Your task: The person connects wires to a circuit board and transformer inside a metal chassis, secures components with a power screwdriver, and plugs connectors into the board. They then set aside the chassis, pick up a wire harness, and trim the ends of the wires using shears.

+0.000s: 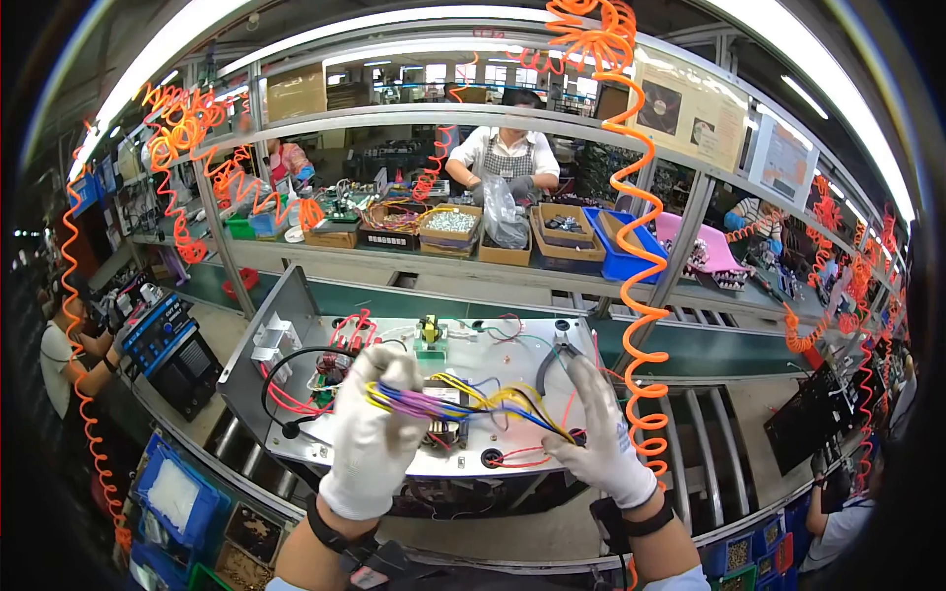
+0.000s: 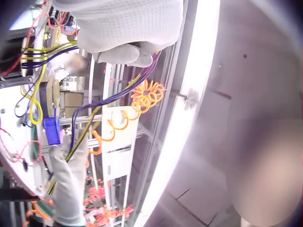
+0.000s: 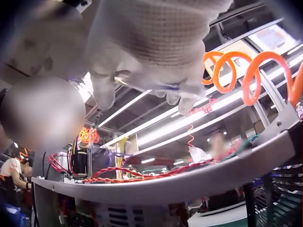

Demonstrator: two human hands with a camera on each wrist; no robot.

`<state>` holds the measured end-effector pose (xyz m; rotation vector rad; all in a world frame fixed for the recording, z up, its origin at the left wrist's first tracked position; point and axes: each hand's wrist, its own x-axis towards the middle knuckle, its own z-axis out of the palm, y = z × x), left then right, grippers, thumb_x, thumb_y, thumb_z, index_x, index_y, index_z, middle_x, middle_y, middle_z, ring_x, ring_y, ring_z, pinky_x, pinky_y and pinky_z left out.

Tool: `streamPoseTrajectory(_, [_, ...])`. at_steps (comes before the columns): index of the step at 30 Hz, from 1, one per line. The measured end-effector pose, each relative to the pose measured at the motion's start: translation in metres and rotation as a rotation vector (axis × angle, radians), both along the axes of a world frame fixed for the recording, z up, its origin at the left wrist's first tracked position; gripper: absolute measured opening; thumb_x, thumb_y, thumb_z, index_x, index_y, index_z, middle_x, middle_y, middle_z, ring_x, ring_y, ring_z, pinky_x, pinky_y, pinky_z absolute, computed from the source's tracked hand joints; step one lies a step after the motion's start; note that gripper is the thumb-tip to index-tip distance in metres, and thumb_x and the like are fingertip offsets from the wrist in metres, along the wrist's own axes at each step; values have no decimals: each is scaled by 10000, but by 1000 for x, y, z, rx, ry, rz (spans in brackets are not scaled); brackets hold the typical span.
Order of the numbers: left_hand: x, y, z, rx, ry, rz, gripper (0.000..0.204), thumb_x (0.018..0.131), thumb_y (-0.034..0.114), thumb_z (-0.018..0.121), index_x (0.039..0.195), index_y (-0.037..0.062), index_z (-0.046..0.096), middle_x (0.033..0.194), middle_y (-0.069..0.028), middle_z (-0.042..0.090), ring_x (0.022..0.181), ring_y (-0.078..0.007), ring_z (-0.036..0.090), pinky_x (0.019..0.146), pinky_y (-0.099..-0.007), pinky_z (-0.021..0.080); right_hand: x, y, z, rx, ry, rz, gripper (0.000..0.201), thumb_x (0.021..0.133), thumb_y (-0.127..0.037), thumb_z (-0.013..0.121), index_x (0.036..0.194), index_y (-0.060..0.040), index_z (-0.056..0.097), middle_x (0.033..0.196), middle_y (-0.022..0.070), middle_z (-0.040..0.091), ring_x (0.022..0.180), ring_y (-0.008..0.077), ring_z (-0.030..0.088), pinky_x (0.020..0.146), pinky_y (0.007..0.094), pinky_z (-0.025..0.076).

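Note:
My gloved left hand grips a bundle of yellow, purple and blue wires over the pale metal panel of an equipment chassis. The wires stretch to the right toward my gloved right hand. Its fingers are extended, with the thumb apart from them, and the wire ends lie by the thumb. In the left wrist view the wires run from the left hand past the right hand. A dark tool with curved handles, like pliers, shows beside the right fingertips.
A coiled orange air hose hangs close to the right hand. On the chassis are a small transformer, red wires and a black cable. Behind it, a bench carries parts boxes and a blue bin; a person works there.

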<state>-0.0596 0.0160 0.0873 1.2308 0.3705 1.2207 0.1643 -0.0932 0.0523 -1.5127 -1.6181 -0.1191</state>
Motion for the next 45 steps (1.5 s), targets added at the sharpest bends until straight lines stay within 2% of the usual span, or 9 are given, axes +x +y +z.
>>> streamPoseTrajectory(1, [-1,-4,11,-325,-318,-148,168,913,114,590,1029,30,501,771,10,502,526,-51,434,475,-177,391,2,1,0,1,6,-1,610,738,-141,696,1297,-2,496,1335,230,468,1260,381,427,1046,437,342])
streamPoseTrajectory(7, [9,-22,21,-124,69,-22,186,922,81,575,1085,6,524,821,-62,630,552,-61,565,394,-194,405,8,-22,24,-455,508,128,253,868,-120,629,1086,8,635,689,38,613,602,106,562,555,263,445])
streamPoseTrajectory(10, [2,-18,15,230,222,152,464,742,-109,586,1188,3,523,976,-93,644,890,-114,603,631,-209,485,29,-71,38,-759,775,277,187,892,-109,607,1013,23,661,722,3,600,628,47,518,552,236,421])
streamPoseTrajectory(14, [-20,-32,5,968,599,612,443,708,-92,640,1132,8,562,939,-114,646,791,-171,623,671,-248,479,32,-106,-44,-1001,582,555,233,870,-224,679,923,0,648,820,42,644,770,120,578,708,284,467])
streamPoseTrajectory(17, [-37,-43,-43,647,904,66,255,731,-8,650,977,51,620,852,-74,626,776,-155,629,622,-319,502,9,-110,-93,-1295,66,428,269,857,-274,696,840,-7,669,800,48,643,730,134,576,686,287,465])
streamPoseTrajectory(18, [-32,-37,-62,856,1001,-114,196,765,46,648,960,58,634,851,-73,630,772,-177,634,630,-330,506,5,-102,-77,-1521,345,362,256,861,-273,693,865,-17,684,823,25,648,729,110,575,671,269,461])
streamPoseTrajectory(23, [32,-27,-91,938,752,-186,239,873,93,530,1092,32,605,1001,-174,620,910,-344,621,777,-391,505,2,-78,-52,-388,1041,446,122,852,-81,677,940,1,696,783,27,663,735,100,608,658,251,478])
streamPoseTrajectory(37, [7,-30,-76,742,900,-37,233,832,37,564,1053,34,641,888,-161,641,839,-320,637,721,-373,514,-11,-5,-14,-291,986,93,180,902,-109,622,960,53,673,808,79,680,661,141,669,601,239,550])
streamPoseTrajectory(45, [28,-36,-97,927,1002,-107,278,852,145,560,1114,58,594,1152,-121,592,915,-297,641,734,-376,533,3,-13,-10,-118,815,62,139,916,-84,583,883,34,651,724,36,629,616,67,587,548,209,488])
